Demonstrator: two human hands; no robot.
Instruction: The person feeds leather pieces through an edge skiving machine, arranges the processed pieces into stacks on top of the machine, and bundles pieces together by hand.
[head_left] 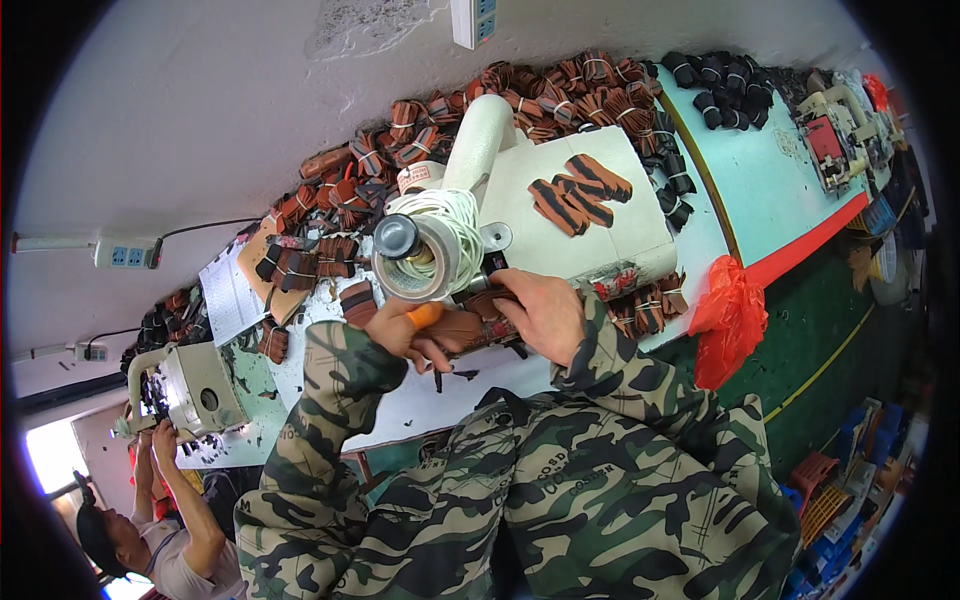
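Brown piece [457,330] btwn my hands, just by front edge of cream machine [610,250]. L hand [405,332] holds it, thumb over top; R hand [548,315] fingers bent at machine edge, can't tell if pinching.

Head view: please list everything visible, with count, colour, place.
Tables: at least one, pale, middle
Near machine: one, cream, centre
Strips: several, brown, black, atop it
Cord coil: one, whitish, machine's left
Bundles: many, brown, black, along wall
Other machines: two, cream, far left and right
Bag: one, red, right
Sockets: at least two, white, wall
Crates: several, mixed, lower right
Co-worker: one, beige shirt, lower left
Left hand: one, orange finger band, machine front
Right hand: one, bare, machine front
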